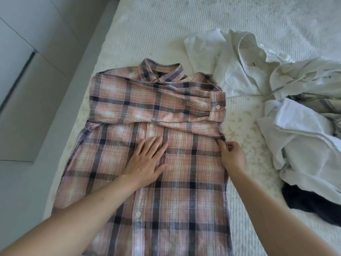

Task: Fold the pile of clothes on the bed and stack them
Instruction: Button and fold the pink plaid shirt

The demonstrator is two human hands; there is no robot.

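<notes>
A pink, white and navy plaid shirt (147, 111) lies flat on the white bed (184, 21), collar at the far end. One sleeve is folded across its chest, the cuff with a button at the right edge. My left hand (145, 161) presses flat on the middle of the shirt, fingers spread. My right hand (231, 156) pinches the shirt's right edge just below the folded sleeve. To the right lies the loose pile: a pale white shirt (239, 71), a white garment (302, 137) and a dark one (311, 202).
The bed's left edge (103, 58) runs diagonally, with a grey floor and a pale cabinet (27, 89) beyond it. The quilted bedcover stretches bare toward the far end above the clothes.
</notes>
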